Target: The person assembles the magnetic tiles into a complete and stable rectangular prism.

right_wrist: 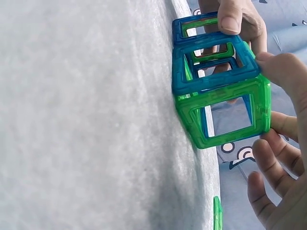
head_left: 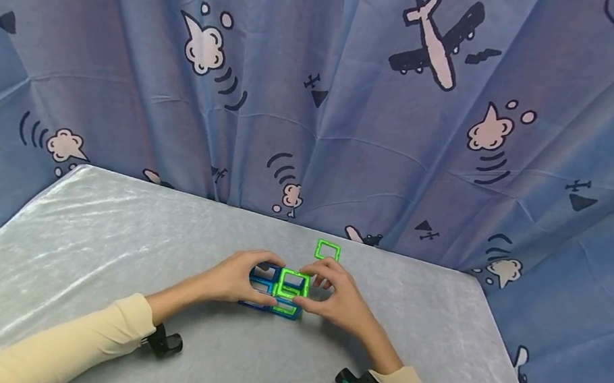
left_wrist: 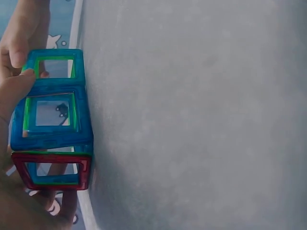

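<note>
Blue and green square-framed magnetic tiles form a hollow two-cube block (right_wrist: 216, 86) on the table. A green tile (right_wrist: 220, 95) closes its right end, and a red tile (left_wrist: 50, 157) its left end. My left hand (head_left: 236, 277) grips the left part, thumb on the near side and fingers round the far side. From the right, my right hand (head_left: 340, 299) pinches the green end, its thumb at the near upper corner and fingertips at the far edge. Parts of the block's far side are hidden by the hands.
One loose green square tile (head_left: 319, 248) lies on the table just beyond my right hand. A grey-white cloth covers the table (head_left: 262, 375). Behind its back edge hangs a blue curtain (head_left: 320, 118) with airplane prints. Black wrist mounts (head_left: 166, 343) sit below both hands.
</note>
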{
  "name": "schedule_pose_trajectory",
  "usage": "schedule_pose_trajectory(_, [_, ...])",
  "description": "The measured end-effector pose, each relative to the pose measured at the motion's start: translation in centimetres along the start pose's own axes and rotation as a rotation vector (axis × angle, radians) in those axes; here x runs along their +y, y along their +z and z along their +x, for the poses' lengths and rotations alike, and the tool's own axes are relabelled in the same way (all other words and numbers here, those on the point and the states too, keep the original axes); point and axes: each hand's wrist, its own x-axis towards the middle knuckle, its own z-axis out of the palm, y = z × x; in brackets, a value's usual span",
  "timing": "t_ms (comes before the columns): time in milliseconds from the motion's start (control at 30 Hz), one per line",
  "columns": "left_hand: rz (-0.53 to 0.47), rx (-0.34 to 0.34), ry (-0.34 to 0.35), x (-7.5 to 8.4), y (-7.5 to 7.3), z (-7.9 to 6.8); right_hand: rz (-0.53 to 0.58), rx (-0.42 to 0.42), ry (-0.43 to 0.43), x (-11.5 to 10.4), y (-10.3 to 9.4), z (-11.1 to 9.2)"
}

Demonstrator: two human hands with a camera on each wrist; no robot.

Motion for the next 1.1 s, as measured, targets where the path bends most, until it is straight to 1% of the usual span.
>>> schedule_pose_trajectory(233, [0.003, -0.004, -0.004, -0.03, 0.03, -0.02, 0.012, 0.011, 0.0, 0.1, 0.06, -0.09])
schedule_pose_trajectory(500, [-0.007, -0.002, 0.006, -0.01, 0.03, -0.04, 0.031, 0.015, 0.012, -0.03, 0.12, -0.15])
schedule_pose_trajectory(733, [-0.002, -0.018, -0.029, -0.12, 0.12, 0.07, 0.055, 0.006, 0.03, -0.14, 0.12, -0.29])
schedule_pose_trajectory(833, [-0.007, -0.017, -0.033, -0.16, 0.16, 0.1, 0.07, 0.01, 0.026, -0.12, 0.2, -0.33])
schedule_pose_trajectory(967, [-0.018, -0.018, -0.032, -0.19, 0.14, 0.13, 0.079, 0.019, 0.022, -0.05, 0.33, -0.35])
schedule_pose_trajectory(1033, [-0.028, -0.021, -0.025, -0.18, 0.1, 0.13, 0.081, 0.012, 0.042, -0.23, 0.3, -0.29])
schedule_pose_trajectory(1067, [-0.036, -0.021, -0.017, -0.16, 0.07, 0.1, 0.087, 0.01, 0.048, -0.73, 0.14, -0.26])
schedule_pose_trajectory(1100, [-0.044, -0.021, -0.009, -0.21, 0.05, 0.11, 0.088, 0.009, 0.049, -0.64, 0.09, -0.3])
